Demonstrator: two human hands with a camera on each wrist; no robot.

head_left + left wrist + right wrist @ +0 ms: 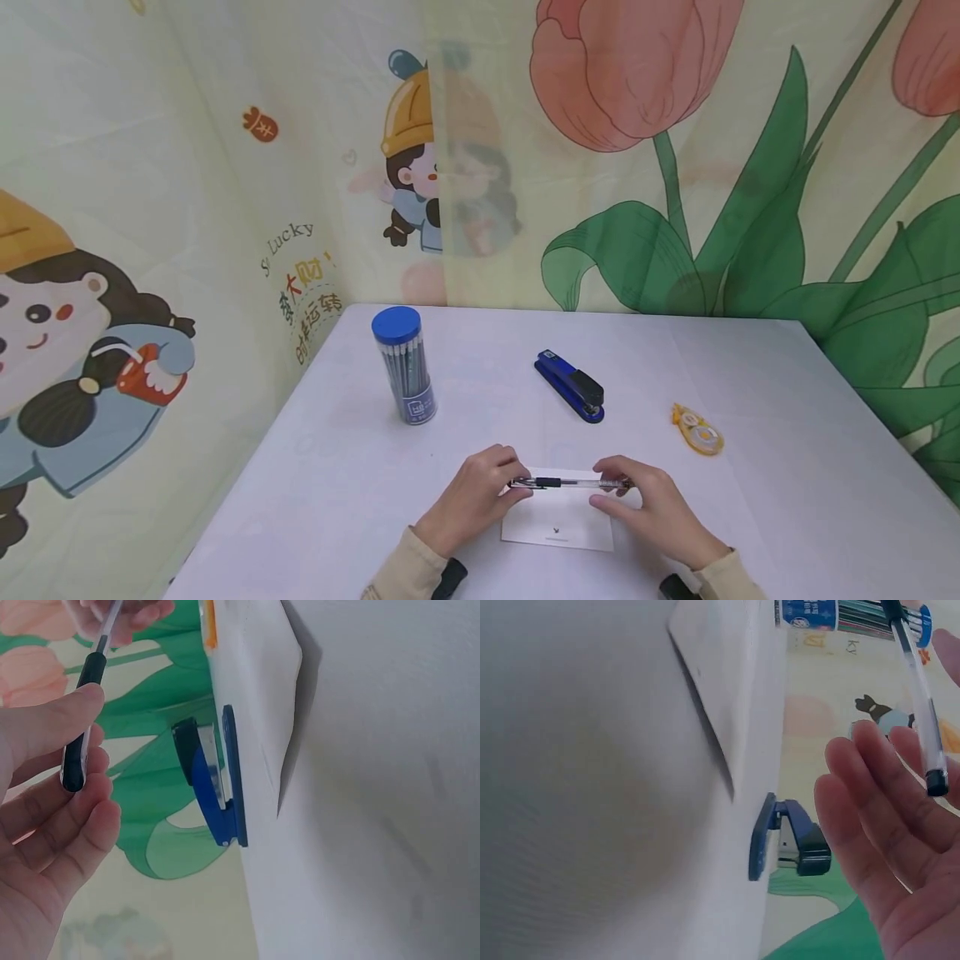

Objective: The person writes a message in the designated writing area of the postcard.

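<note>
I can see a beige left sleeve [408, 567], a stubby black wrist piece [450, 578] just beside it. Across from that sleeve is a matching beige right sleeve [731, 577], its black attachment [678, 587] on the facing side. Left grip [480, 493] and right grip [660, 510] are bare.

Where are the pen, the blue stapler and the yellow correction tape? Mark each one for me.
Pen [576, 483]: head view, on the clear barrel.
Blue stapler [567, 386]: head view, on the top, near mid-length.
Yellow correction tape [698, 431]: head view, on the middle of its casing.
</note>
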